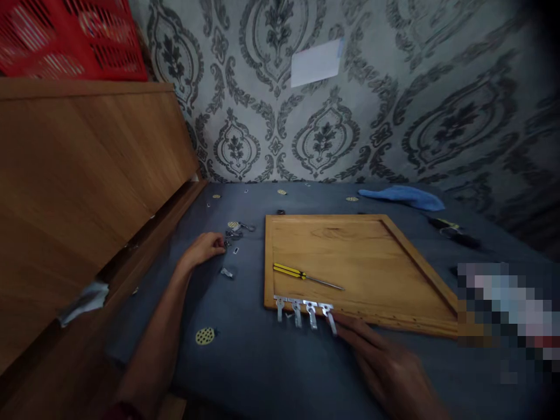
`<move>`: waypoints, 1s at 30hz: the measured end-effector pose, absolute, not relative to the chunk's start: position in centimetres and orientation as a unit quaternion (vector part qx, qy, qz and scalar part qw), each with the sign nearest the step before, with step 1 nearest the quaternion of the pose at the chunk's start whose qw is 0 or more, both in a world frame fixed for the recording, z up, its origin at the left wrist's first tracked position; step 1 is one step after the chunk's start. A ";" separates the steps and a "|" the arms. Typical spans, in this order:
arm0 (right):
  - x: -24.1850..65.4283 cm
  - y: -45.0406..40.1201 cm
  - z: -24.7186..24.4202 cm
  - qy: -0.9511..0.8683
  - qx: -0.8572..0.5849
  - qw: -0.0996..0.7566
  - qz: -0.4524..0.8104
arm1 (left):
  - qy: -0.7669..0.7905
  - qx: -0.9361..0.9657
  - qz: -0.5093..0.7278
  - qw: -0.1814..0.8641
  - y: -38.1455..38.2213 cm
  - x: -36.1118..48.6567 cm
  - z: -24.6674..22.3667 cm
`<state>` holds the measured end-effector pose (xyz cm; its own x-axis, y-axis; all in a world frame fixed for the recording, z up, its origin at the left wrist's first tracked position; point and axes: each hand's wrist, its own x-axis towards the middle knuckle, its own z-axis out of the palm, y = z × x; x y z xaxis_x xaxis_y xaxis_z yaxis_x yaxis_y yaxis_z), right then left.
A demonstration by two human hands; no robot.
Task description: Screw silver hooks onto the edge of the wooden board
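My left hand (206, 248) is closed, fingertips pinched at a small pile of metal hardware (234, 234) on the grey cloth; what they grip is too small to make out. One loose metal piece (227, 272) lies nearer to me. Several T-shaped metal brackets (311, 314) stand in a row along the front edge of a framed wooden panel (336, 245). The fingers of my right hand (387, 356) close at the rightmost bracket (331, 322), which is tilted; my thumb is hidden. A yellow-and-black screwdriver (306, 276) rests on the panel, above the brackets.
A wooden cabinet (87, 192) stands along the left, with a red plastic basket (74, 41) on top. At the back right lies a blue cloth (405, 196). A dark object (455, 233) sits beyond the panel's right side. Patterned wallpaper (280, 116) covers the back.
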<state>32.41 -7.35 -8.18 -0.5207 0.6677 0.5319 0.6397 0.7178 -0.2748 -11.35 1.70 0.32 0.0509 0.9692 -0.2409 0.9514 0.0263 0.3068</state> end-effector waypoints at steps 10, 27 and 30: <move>31.3 -8.4 -5.0 -0.882 -0.368 0.275 0.102 | 0.691 0.703 -0.018 0.169 1.7 -10.9 0.9; 31.0 -8.9 -3.9 -0.873 -0.415 0.198 0.161 | 0.673 0.720 0.064 0.159 1.5 -12.3 1.1; 31.0 -9.0 -3.7 -0.874 -0.419 0.195 0.151 | 0.628 0.750 0.144 0.153 0.8 -10.7 1.6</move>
